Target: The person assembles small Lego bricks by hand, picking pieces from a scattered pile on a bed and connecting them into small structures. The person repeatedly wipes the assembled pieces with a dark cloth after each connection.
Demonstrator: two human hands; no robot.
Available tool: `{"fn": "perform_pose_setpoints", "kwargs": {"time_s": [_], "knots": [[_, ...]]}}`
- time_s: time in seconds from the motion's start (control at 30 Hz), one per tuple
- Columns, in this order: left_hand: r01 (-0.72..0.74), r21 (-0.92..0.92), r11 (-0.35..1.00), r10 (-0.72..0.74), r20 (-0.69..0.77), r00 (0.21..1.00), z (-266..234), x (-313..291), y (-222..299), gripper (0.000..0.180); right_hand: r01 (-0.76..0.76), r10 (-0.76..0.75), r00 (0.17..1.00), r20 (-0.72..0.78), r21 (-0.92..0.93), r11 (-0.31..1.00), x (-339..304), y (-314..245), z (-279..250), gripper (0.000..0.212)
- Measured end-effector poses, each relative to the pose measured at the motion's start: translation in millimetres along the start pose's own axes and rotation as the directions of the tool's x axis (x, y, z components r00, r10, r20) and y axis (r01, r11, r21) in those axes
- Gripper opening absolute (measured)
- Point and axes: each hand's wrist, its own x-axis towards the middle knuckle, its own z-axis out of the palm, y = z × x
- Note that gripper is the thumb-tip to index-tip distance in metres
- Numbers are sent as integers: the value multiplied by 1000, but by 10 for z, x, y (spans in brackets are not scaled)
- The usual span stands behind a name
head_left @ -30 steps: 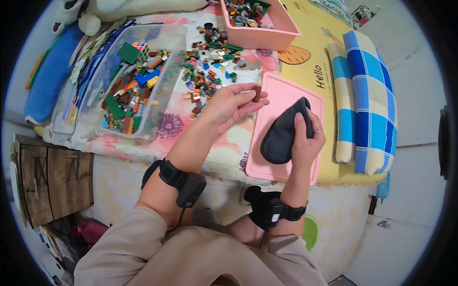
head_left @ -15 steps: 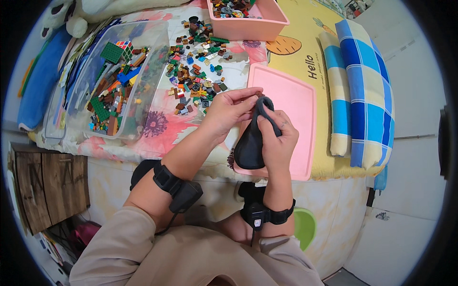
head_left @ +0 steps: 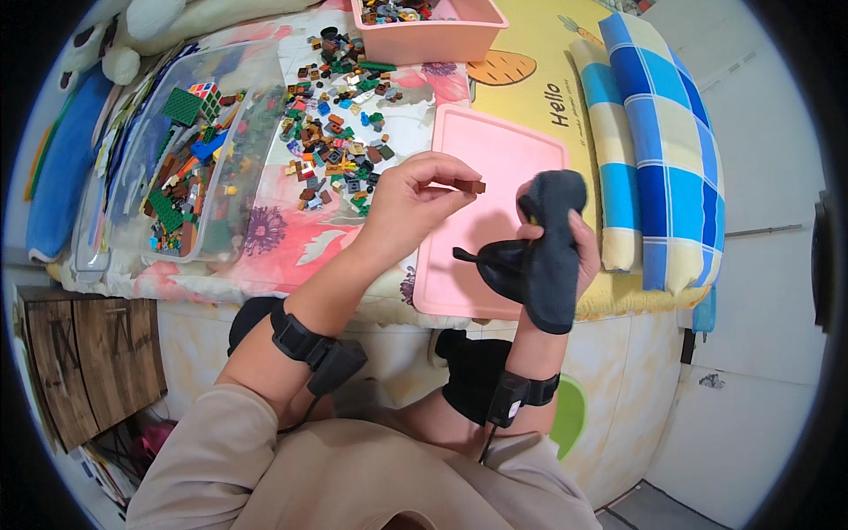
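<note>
My left hand (head_left: 415,203) is closed in a pinch on a small brown toy brick (head_left: 474,186), held above the pink lid (head_left: 459,141). To its right, my right hand (head_left: 583,252) grips a soft, dark grey and black slipper-shaped item (head_left: 556,256) upright. A black flap with a short strap (head_left: 499,268) sticks out from its left side. Several of the right hand's fingers are hidden behind the item. Beyond my left hand, many loose toy bricks (head_left: 340,155) lie scattered over the floral cloth.
At the left lies a clear plastic box (head_left: 247,212) with bricks and a puzzle cube inside. A pink bin (head_left: 433,40) of bricks stands at the far side. Blue checked cushions (head_left: 662,150) lie on the right. The bed's near edge (head_left: 353,309) drops to the tiled floor.
My hands have moved apart. The right hand has carried the dark item right and turned it, while the brown brick now shows clearly in my left pinch. The whole view has shifted slightly.
</note>
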Motion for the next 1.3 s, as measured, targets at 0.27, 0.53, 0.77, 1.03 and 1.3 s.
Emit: {"fn": "perform_pose_setpoints", "kwargs": {"time_s": [0.27,0.53,0.77,1.03,1.3], "knots": [[26,194,981,-19,-38,999,43,-36,15,21,567,-437,738,514,-824,-11,59,384,-26,33],[91,-65,994,-89,39,995,64,-44,25,23,508,-585,705,401,-861,23,13,250,-24,34],[90,-223,971,-78,61,995,61,-23,-115,26,656,-474,640,605,-751,-73,-75,390,89,39],[93,60,994,-88,-89,992,144,-58,-70,23,452,-604,719,344,-891,30,25,331,5,32],[-76,410,909,137,-121,983,133,-83,-154,22,602,-354,674,649,-760,-246,-6,495,95,32]]}}
